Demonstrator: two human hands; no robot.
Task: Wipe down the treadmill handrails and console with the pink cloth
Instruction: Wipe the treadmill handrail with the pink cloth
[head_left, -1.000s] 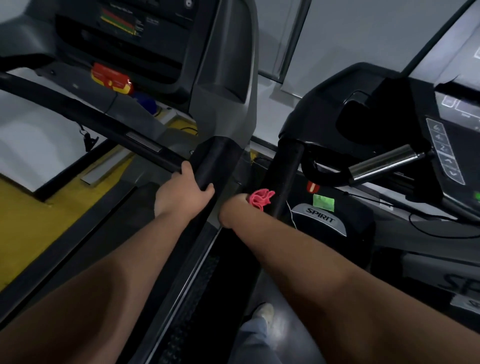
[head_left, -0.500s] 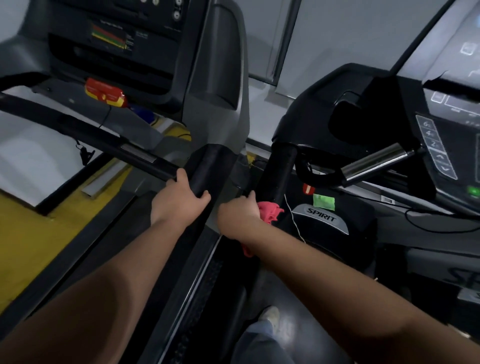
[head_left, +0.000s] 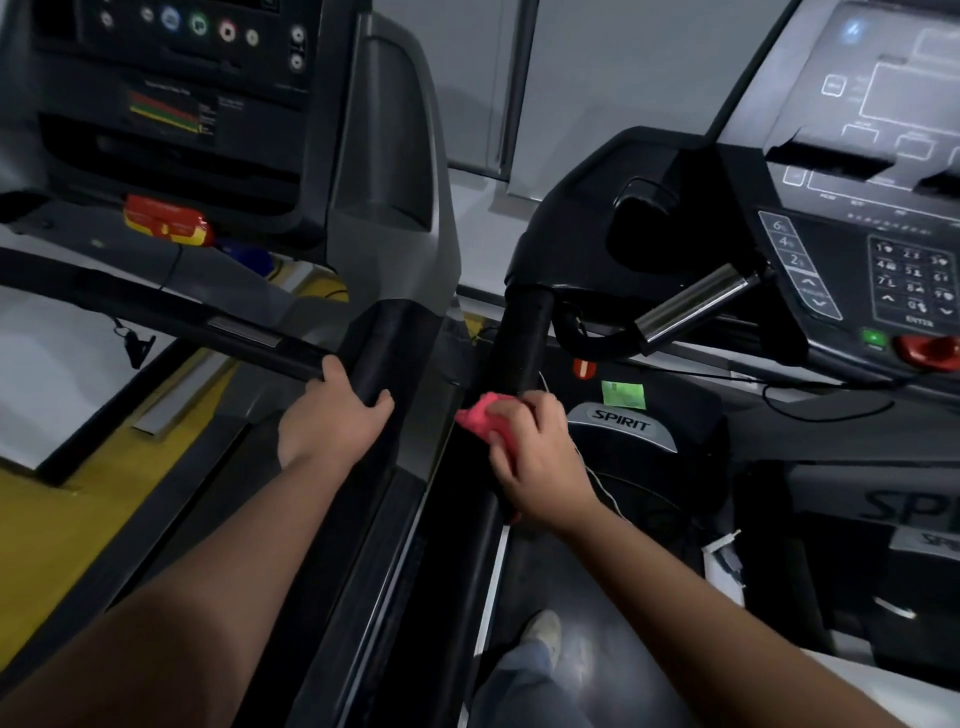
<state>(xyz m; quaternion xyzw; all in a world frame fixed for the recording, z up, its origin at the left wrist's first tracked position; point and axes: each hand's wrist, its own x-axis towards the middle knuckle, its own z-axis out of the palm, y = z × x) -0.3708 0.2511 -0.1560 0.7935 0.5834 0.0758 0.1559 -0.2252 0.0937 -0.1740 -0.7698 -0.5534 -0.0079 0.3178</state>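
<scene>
Head view: the right hand (head_left: 535, 457) holds the crumpled pink cloth (head_left: 480, 418), fingers curled over it, and presses it against the lower end of the black padded handrail (head_left: 522, 338) of the right-hand treadmill. The left hand (head_left: 332, 415) grips the black padded left-hand handrail (head_left: 384, 343), fingers wrapped round its end. The cloth lies well apart from the grey keypad console (head_left: 883, 156) and the dark button console (head_left: 171, 78). Judged status: handrail wiping is in progress at the lower section; the upper rail, the chrome grip bar (head_left: 691, 301) and the console are not yet covered. No surface shows whether it is already clean.
</scene>
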